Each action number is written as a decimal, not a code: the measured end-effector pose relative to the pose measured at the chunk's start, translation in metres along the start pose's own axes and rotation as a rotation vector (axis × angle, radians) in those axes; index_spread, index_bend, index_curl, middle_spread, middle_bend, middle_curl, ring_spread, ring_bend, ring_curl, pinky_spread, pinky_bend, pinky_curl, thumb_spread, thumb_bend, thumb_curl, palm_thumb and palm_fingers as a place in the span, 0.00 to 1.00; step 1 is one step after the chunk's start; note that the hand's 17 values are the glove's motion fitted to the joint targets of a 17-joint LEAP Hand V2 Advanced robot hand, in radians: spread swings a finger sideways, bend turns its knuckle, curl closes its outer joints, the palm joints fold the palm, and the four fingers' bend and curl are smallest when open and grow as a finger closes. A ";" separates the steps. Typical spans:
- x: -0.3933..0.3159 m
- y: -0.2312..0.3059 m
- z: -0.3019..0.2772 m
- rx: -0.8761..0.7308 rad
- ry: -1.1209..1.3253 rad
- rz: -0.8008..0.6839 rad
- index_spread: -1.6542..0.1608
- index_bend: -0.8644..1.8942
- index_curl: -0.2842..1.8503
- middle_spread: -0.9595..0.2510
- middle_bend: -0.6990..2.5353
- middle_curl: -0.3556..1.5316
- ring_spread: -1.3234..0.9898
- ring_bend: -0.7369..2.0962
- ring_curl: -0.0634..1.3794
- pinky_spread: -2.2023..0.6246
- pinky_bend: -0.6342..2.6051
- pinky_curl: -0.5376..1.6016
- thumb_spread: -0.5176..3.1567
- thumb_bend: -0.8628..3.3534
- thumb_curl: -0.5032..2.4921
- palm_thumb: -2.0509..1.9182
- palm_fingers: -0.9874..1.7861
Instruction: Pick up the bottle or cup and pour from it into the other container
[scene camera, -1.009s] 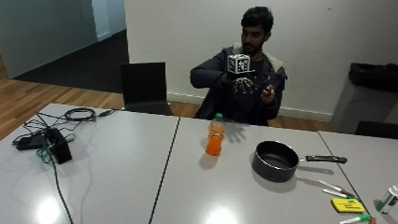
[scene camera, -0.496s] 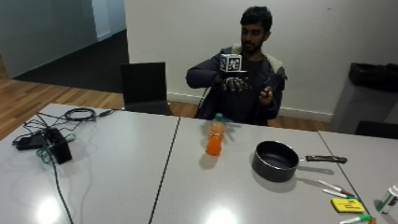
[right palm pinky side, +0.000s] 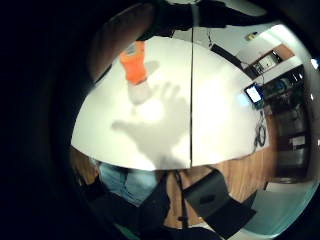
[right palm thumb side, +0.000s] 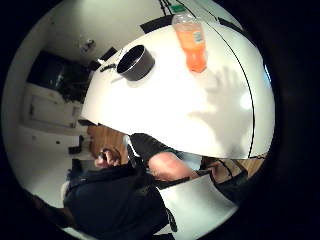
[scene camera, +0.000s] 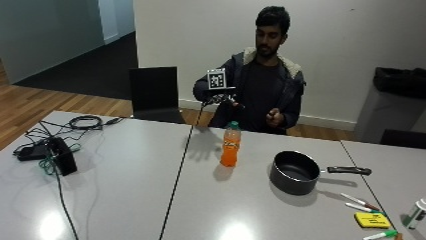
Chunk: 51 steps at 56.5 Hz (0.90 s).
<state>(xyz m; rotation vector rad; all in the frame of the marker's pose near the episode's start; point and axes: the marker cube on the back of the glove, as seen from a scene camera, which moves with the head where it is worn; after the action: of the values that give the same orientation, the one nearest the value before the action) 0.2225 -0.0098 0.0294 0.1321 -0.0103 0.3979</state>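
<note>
Upright orange bottle (scene camera: 230, 144) with green cap beside black pot (scene camera: 293, 172)

White table (scene camera: 133, 200), orange bottle (scene camera: 229, 144), black pot (scene camera: 294, 172)

- The orange soda bottle (scene camera: 230, 145) stands alone on the white table (scene camera: 133, 200), bare tabletop all round it.
- The black saucepan (scene camera: 293, 172) sits near, at its 4 o'clock.
</note>
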 end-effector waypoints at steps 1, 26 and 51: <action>0.004 -0.003 0.003 0.003 -0.016 0.006 0.73 0.36 0.24 0.93 0.27 0.34 0.68 0.32 0.18 0.91 0.42 0.43 0.38 0.20 0.28 0.59 0.36; 0.049 -0.109 0.088 0.064 -0.757 0.127 0.76 0.36 0.24 0.97 0.27 0.33 0.69 0.33 0.18 0.91 0.44 0.43 0.36 0.20 0.29 0.60 0.35; 0.013 -0.172 0.156 0.216 -1.150 -0.074 0.77 0.34 0.22 0.87 0.31 0.37 0.66 0.44 0.25 0.90 0.42 0.41 0.35 0.20 0.29 0.65 0.54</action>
<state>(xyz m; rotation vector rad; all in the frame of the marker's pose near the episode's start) 0.3032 -0.1824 0.1626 0.5586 -1.0944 0.2034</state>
